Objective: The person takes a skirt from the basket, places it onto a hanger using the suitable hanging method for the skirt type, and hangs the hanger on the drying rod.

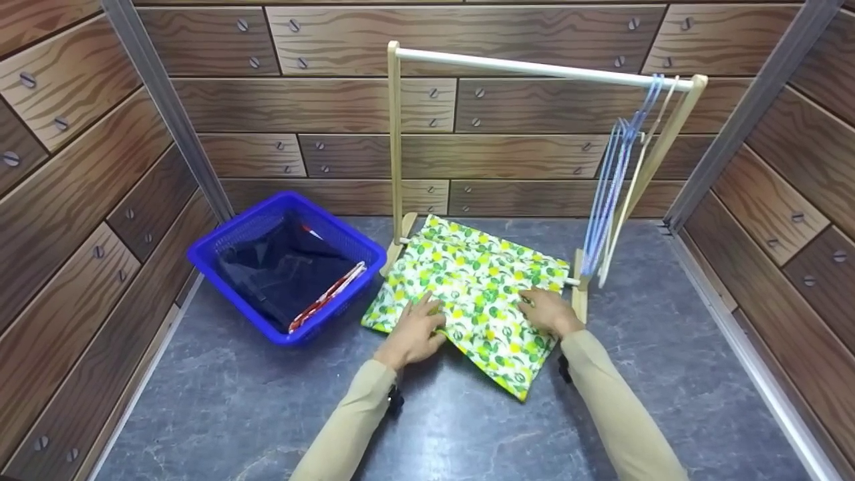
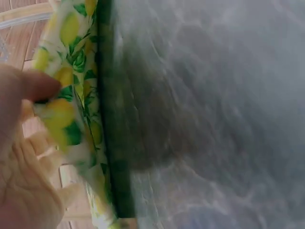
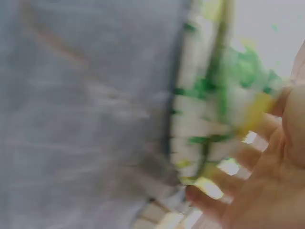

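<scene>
A white cloth (image 1: 481, 287) with yellow lemons and green leaves lies spread on the grey floor, its front edge bent inward near my left hand. My left hand (image 1: 415, 331) is at this edge, and in the left wrist view the thumb (image 2: 45, 87) presses on a fold of the cloth (image 2: 71, 124), pinching it. On the right side of the cloth my right hand (image 1: 549, 312) rests with its fingers on the fabric. The blurred right wrist view shows these fingers (image 3: 248, 155) loosely extended beside the cloth (image 3: 200, 95).
A blue basket (image 1: 234, 294) at the left contains dark fabric and a red-and-white folded item (image 1: 327, 297). Behind and partly over the cloth stands a wooden rack with a metal rail (image 1: 534, 67). Several blue hangers (image 1: 611, 194) and a cream hanger (image 1: 631, 194) hang at its right end. Wood-patterned walls surround the floor.
</scene>
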`<state>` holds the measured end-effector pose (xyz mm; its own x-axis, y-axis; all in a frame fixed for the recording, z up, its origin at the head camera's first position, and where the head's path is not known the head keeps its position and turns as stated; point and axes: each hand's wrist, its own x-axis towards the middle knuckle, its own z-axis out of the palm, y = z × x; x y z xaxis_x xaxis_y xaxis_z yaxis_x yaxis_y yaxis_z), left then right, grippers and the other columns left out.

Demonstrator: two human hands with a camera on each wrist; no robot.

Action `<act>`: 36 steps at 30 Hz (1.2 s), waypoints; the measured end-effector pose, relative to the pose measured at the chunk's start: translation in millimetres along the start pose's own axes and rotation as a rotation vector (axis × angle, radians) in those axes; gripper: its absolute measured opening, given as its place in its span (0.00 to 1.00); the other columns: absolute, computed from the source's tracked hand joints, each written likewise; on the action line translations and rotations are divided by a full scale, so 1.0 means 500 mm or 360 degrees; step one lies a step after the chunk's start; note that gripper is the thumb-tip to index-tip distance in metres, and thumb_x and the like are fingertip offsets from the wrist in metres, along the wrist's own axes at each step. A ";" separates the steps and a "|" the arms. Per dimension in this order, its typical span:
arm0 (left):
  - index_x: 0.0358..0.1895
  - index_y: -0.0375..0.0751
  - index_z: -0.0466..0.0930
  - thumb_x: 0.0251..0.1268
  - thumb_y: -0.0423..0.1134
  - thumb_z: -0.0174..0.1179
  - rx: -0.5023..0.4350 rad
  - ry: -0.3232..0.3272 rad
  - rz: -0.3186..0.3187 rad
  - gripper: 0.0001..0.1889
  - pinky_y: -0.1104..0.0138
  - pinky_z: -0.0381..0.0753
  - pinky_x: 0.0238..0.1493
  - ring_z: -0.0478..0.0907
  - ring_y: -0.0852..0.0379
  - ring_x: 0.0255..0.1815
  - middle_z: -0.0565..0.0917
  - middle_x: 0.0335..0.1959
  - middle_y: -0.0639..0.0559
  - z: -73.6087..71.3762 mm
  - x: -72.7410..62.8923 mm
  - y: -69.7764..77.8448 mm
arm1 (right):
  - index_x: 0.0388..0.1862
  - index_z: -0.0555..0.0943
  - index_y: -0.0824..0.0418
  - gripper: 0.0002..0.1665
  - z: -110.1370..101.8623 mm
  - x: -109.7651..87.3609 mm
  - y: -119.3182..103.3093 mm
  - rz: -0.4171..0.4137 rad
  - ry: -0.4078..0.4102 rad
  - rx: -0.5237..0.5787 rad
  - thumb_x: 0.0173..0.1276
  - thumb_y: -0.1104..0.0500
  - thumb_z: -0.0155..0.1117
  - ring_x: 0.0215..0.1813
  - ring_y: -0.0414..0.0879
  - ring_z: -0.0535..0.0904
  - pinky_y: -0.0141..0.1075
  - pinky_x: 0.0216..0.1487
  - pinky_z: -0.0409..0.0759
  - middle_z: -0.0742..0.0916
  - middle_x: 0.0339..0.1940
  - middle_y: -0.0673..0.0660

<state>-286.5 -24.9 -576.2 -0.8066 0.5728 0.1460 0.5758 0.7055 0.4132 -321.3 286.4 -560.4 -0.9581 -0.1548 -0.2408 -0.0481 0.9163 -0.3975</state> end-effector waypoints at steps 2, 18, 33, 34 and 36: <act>0.32 0.45 0.79 0.65 0.43 0.52 -0.0024 -0.0029 0.0065 0.09 0.42 0.55 0.75 0.57 0.42 0.77 0.73 0.68 0.43 0.003 -0.003 0.000 | 0.75 0.65 0.58 0.31 -0.003 0.000 -0.005 0.0030 0.0006 -0.0020 0.79 0.47 0.46 0.70 0.65 0.68 0.58 0.60 0.72 0.65 0.75 0.69; 0.35 0.40 0.82 0.67 0.44 0.50 -0.0069 -0.0111 -0.0156 0.14 0.53 0.77 0.57 0.78 0.48 0.53 0.81 0.53 0.44 -0.002 0.001 -0.003 | 0.81 0.50 0.47 0.38 0.012 -0.008 -0.040 0.0177 -0.0193 -0.0166 0.77 0.34 0.35 0.77 0.75 0.40 0.74 0.69 0.40 0.49 0.80 0.71; 0.41 0.43 0.81 0.70 0.44 0.48 -0.0058 -0.0164 -0.0237 0.13 0.35 0.58 0.69 0.68 0.44 0.68 0.76 0.61 0.44 0.002 -0.006 0.003 | 0.81 0.49 0.47 0.43 0.012 0.006 -0.039 0.0218 -0.0184 -0.0100 0.75 0.29 0.33 0.77 0.76 0.35 0.75 0.69 0.37 0.44 0.79 0.73; 0.39 0.44 0.83 0.67 0.44 0.49 -0.0027 -0.0166 -0.0194 0.14 0.35 0.58 0.69 0.66 0.44 0.70 0.77 0.62 0.45 0.001 -0.011 0.006 | 0.81 0.49 0.47 0.43 0.010 0.004 -0.038 0.0202 -0.0201 -0.0072 0.74 0.29 0.33 0.77 0.76 0.33 0.74 0.69 0.34 0.44 0.79 0.72; 0.37 0.45 0.87 0.63 0.46 0.52 0.0024 -0.0185 -0.0084 0.15 0.35 0.57 0.70 0.63 0.42 0.73 0.76 0.63 0.46 0.002 -0.019 0.015 | 0.81 0.48 0.45 0.42 0.005 0.003 -0.038 0.0183 -0.0234 -0.0024 0.74 0.29 0.32 0.76 0.75 0.31 0.73 0.70 0.31 0.43 0.80 0.70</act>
<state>-274.3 -24.8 -575.3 -0.8153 0.5787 0.0191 0.5358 0.7415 0.4040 -321.0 267.8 -555.5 -0.9061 -0.0999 -0.4112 0.0541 0.9364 -0.3467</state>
